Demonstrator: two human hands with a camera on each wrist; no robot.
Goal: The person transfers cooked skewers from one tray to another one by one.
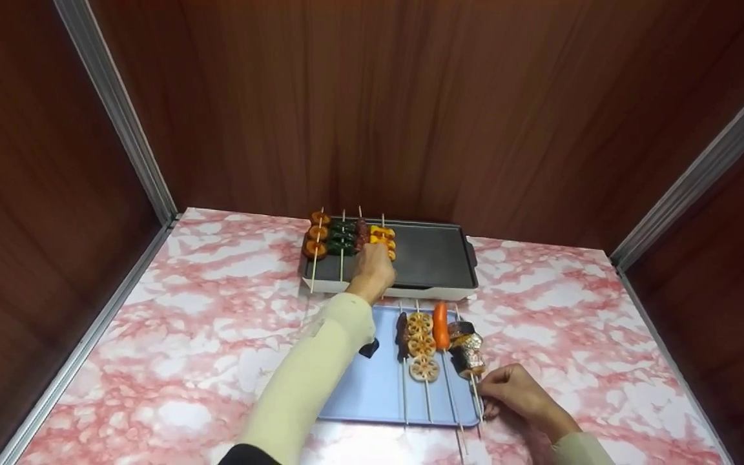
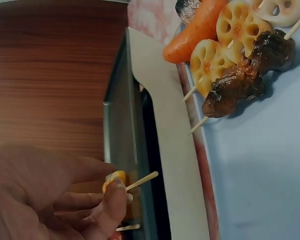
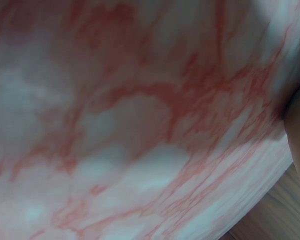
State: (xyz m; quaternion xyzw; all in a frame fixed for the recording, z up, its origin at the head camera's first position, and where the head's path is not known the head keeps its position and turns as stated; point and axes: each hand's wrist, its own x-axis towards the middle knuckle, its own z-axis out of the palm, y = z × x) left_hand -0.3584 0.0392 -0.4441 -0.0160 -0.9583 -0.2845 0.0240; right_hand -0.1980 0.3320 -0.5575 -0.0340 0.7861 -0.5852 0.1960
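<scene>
In the head view, my left hand (image 1: 375, 265) pinches a skewer of yellow pieces (image 1: 383, 232) over the dark griddle (image 1: 433, 252). Its thumb and fingers (image 2: 115, 202) close round the yellow food in the left wrist view, where the stick's tip pokes out. Down at the lower right corner of the blue tray (image 1: 365, 394), my right hand (image 1: 517, 394) has its fingertips at the tray edge, right by the stick of a skewer of silver-skinned fish chunks (image 1: 467, 352). I cannot tell whether those fingers grip stick or tray.
Skewers of orange rounds (image 1: 318, 232), green pieces (image 1: 342, 237) and dark red pieces (image 1: 361, 231) lie on the griddle's left side. On the tray are a dark brown skewer (image 1: 402, 336), lotus root slices (image 1: 422, 347) and an orange sausage-shaped skewer (image 1: 441, 326). Brown wood panels (image 1: 378, 110) enclose the table.
</scene>
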